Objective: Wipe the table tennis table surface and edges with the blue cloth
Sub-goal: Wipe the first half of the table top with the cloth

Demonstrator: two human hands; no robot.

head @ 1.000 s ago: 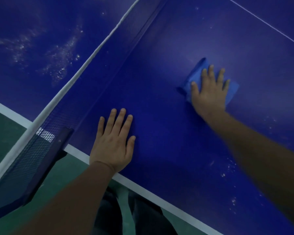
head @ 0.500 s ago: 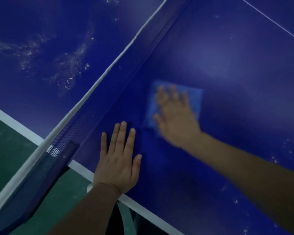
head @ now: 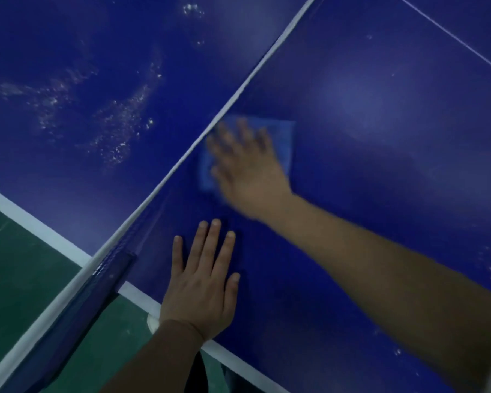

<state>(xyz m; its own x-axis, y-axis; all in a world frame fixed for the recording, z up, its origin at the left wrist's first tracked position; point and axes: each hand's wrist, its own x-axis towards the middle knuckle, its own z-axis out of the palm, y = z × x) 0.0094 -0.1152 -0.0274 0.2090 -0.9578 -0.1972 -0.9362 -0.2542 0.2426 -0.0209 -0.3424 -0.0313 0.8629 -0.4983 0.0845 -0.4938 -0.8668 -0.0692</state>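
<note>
The dark blue table tennis table (head: 380, 171) fills most of the view. A folded blue cloth (head: 281, 134) lies flat on it right beside the net (head: 165, 182). My right hand (head: 247, 168) presses the cloth down with straight, spread fingers; it is blurred by motion, and its fingertips reach the net's white top band. My left hand (head: 204, 282) rests flat on the table near the white side edge line (head: 142, 299), fingers straight, holding nothing.
The net runs diagonally from lower left to upper right, with its blue post clamp (head: 97, 290) at the table's side. White dusty specks (head: 116, 129) cover the far half beyond the net. Green floor (head: 26, 268) lies below the edge.
My right hand has slid the cloth leftward across the table, from the open surface up to the net. My left hand has stayed flat in place.
</note>
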